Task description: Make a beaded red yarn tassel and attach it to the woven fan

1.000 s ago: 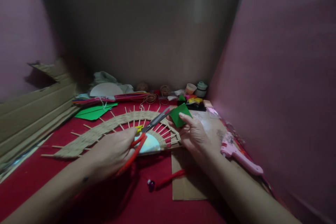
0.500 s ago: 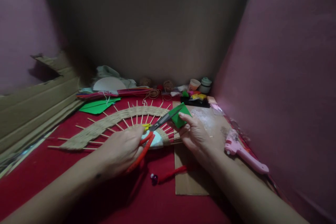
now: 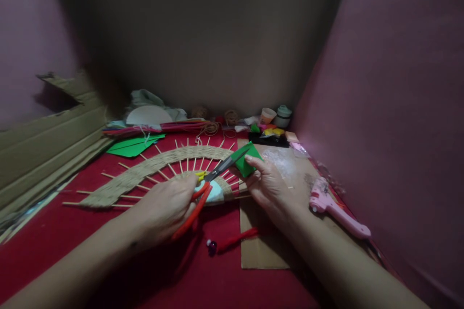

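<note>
The left hand grips the orange handles of the scissors, whose blades lie over the green paper. The right hand pinches that paper under its thumb, above the cardboard's far left corner. The woven fan lies beyond the left hand; the pink glue gun, seemingly on the cardboard's right edge, lies beside the right forearm.

Red cloth surface; on it, woven fan, cardboard, green sheets.
</note>
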`<state>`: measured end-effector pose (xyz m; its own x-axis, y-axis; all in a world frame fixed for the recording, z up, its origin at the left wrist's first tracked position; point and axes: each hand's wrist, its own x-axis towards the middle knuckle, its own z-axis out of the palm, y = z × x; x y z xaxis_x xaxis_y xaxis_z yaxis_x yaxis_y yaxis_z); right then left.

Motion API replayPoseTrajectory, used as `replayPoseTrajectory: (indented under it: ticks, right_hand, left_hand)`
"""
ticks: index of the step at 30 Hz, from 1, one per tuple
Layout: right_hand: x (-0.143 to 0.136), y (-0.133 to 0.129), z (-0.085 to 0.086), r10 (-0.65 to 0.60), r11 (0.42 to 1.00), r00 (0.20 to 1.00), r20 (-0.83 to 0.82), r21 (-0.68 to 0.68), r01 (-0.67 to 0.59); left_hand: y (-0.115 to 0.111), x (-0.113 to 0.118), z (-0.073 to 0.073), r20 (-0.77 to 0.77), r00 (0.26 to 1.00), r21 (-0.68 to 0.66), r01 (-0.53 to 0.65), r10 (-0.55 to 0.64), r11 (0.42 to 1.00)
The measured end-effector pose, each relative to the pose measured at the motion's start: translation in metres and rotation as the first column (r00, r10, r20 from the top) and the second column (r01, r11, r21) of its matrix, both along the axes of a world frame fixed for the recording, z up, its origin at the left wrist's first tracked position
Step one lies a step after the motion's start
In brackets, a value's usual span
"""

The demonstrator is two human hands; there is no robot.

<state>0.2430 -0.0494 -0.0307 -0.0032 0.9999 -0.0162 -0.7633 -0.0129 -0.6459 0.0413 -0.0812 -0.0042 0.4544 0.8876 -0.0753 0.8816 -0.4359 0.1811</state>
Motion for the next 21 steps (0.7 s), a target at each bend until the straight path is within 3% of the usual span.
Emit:
replayPoseTrajectory:
  ticks: [21]
  right_hand:
    - [0.0009, 0.0005, -0.0018, 0.012, 1.0, 1.0, 0.018, 0.001, -0.012]
  left_hand:
    - [-0.0018, 0.0003, 0.003, 0.026, 0.999, -0.007, -0.033, 0.033, 0.999]
